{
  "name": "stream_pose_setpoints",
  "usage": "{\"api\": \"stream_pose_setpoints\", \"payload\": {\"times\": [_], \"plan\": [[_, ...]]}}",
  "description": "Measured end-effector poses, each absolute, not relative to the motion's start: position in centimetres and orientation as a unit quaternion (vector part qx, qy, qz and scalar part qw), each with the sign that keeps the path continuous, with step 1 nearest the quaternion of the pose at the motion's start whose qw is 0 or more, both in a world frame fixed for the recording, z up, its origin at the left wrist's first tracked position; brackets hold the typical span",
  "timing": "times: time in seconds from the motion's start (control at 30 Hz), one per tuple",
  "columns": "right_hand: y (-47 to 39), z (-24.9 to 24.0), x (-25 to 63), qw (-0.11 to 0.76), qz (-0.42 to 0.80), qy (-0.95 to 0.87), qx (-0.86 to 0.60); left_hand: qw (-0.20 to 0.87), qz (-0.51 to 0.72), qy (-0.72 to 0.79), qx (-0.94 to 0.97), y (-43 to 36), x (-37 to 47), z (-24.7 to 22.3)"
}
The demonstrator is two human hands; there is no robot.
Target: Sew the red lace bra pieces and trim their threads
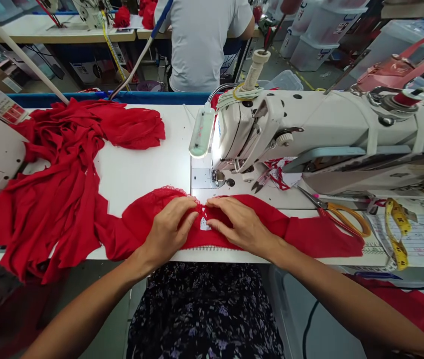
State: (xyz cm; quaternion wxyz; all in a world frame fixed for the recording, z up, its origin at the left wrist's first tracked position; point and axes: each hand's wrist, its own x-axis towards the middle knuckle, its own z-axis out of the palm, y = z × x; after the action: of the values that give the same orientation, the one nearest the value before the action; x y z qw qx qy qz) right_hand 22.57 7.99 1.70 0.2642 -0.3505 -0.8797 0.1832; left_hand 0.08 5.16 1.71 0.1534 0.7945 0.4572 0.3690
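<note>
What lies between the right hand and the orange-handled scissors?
Red cloth, lying along the table from the right hand to the scissors, as the head view shows.

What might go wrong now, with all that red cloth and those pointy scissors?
The pile of red cloth droops over the front edge of the table, so it might slide off.

The scissors lie open beside the red cloth's right end; a tug might drag or snag them.

Both the left hand and right hand are close to the sewing machine, so fingers might get hurt if it ran.
</note>
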Motion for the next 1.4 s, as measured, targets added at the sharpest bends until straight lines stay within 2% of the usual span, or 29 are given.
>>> {"api": "stream_pose_setpoints", "payload": {"times": [0.13, 0.27, 0.57, 0.9, 1.4], "plan": [[8.0, 1.0, 23.0, 0.222, 0.163, -0.887, -0.371, 0.125, 0.232, 0.452, 0.852, 5.6, -0.2, 0.3], [8.1, 0.8, 23.4, 0.22, 0.164, -0.89, -0.363, 0.104, 0.188, 0.461, 0.861, 5.5, -0.8, -0.5], [8.1, 0.6, 23.6, 0.221, 0.164, -0.888, -0.368, 0.112, 0.186, 0.46, 0.861, 5.6, -0.7, 0.0], [8.1, 0.7, 23.7, 0.205, 0.162, -0.878, -0.401, 0.071, 0.16, 0.431, 0.885, 5.7, -0.8, 0.0], [8.0, 0.8, 23.8, 0.213, 0.161, -0.867, -0.422, 0.124, 0.19, 0.458, 0.86, 5.5, -0.6, 0.3]]}}
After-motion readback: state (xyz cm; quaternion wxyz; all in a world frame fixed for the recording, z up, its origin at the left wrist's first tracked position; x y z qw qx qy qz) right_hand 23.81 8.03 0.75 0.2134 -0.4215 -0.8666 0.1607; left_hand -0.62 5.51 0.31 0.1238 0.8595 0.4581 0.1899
